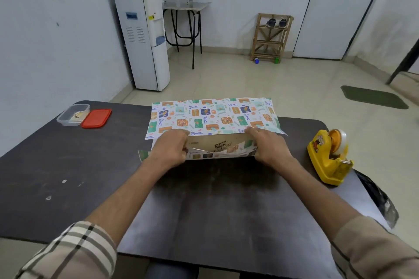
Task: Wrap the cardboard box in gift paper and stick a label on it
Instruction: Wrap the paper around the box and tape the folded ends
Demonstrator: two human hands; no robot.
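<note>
A cardboard box [217,142] lies on the dark table [68,165], mostly covered by patterned gift paper [210,115] folded over its top. A strip of brown cardboard with printing shows between the upper sheet and the lower paper edge on the near side. My left hand [170,149] pinches the paper's near edges at the box's left end. My right hand [269,145] pinches the paper at the right end, with fingers on the top sheet's edge.
A yellow tape dispenser [328,158] stands at the table's right edge. A clear plastic container [72,114] with small items and its red lid [97,118] sit at the far left. Beyond the table are a water dispenser [142,38] and a wooden rack [271,37].
</note>
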